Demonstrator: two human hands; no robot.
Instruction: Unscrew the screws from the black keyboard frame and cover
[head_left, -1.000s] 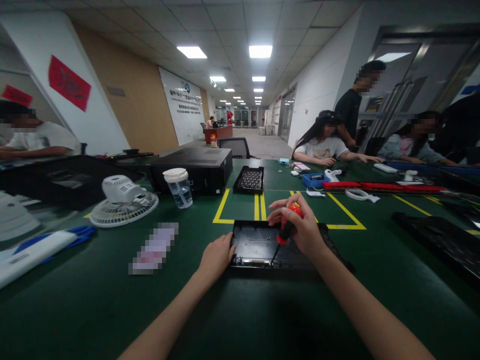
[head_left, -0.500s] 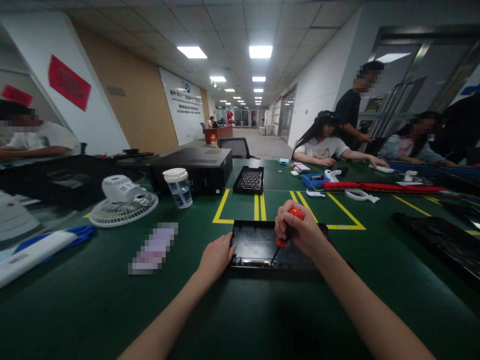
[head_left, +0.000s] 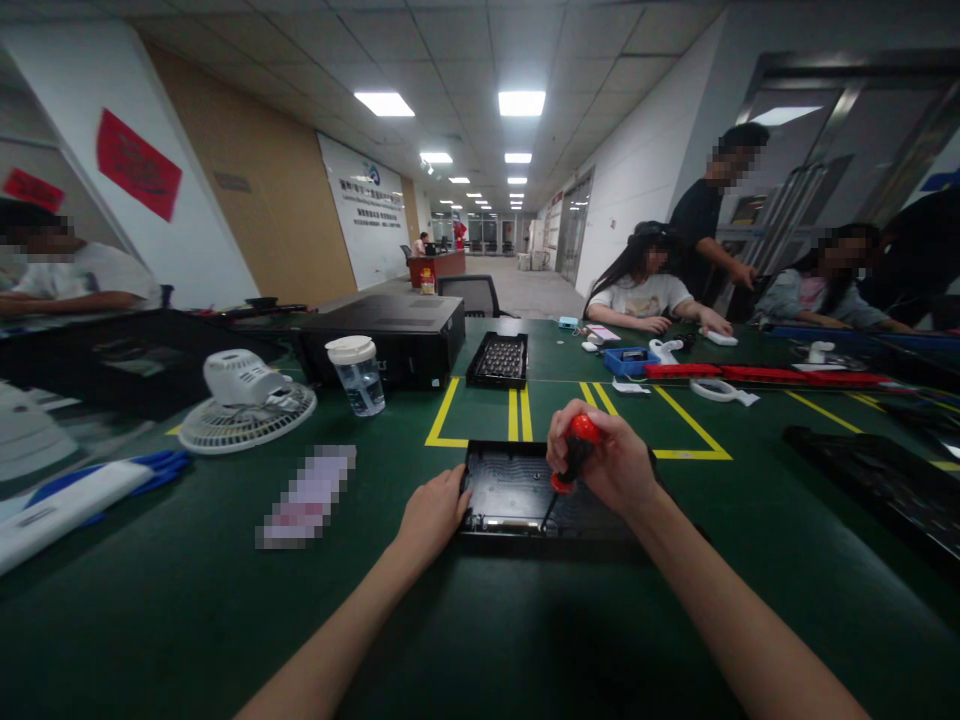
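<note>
A shallow black plastic housing (head_left: 510, 485) lies on the green table in front of me. My left hand (head_left: 435, 515) grips its left edge, fingers along the rim and the thumb on the inner side. Wrapped around a red and black screwdriver (head_left: 581, 445) is my right hand (head_left: 619, 462), above the housing. The screwdriver leans, and its shaft runs down to a spot near the housing's front edge, beside a pale strip (head_left: 512, 524). My right hand and forearm hide the housing's right part. Whether a screw sits under the tip I cannot make out.
Beyond the housing stand a black tray of small parts (head_left: 498, 358), a large black box (head_left: 382, 335) and a lidded cup (head_left: 358, 375). A white fan (head_left: 247, 400) is at left. Another black panel (head_left: 877, 485) lies at right. Co-workers sit across the table.
My right hand has turned slightly around the screwdriver handle, while the tip stays at the same spot. My left hand has not moved. A co-worker's hand across the table has shifted left with a white object.
</note>
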